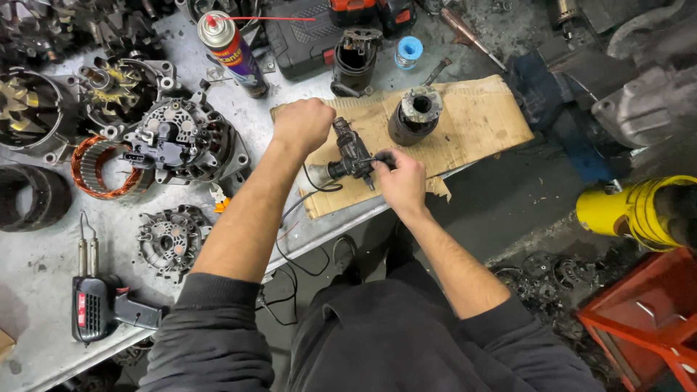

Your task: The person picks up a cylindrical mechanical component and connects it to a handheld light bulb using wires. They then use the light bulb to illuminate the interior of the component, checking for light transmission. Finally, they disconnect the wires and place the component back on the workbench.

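Both hands (303, 125) (398, 180) gripping dark motor part (351, 154), apparently, over cardboard (479, 116)

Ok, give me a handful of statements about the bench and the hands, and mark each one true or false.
1. Both hands, left hand and right hand, are on the dark motor part over the cardboard sheet. True.
2. The spray can stands upright on the cardboard. False: it lies tilted on the grey bench, beyond the cardboard.
3. A soldering gun lies near the bench's front edge. True.
4. The copper-wound ring sits on the red crate. False: it lies on the bench, far from the crate.
5. A dark cylinder stands on the cardboard. True.
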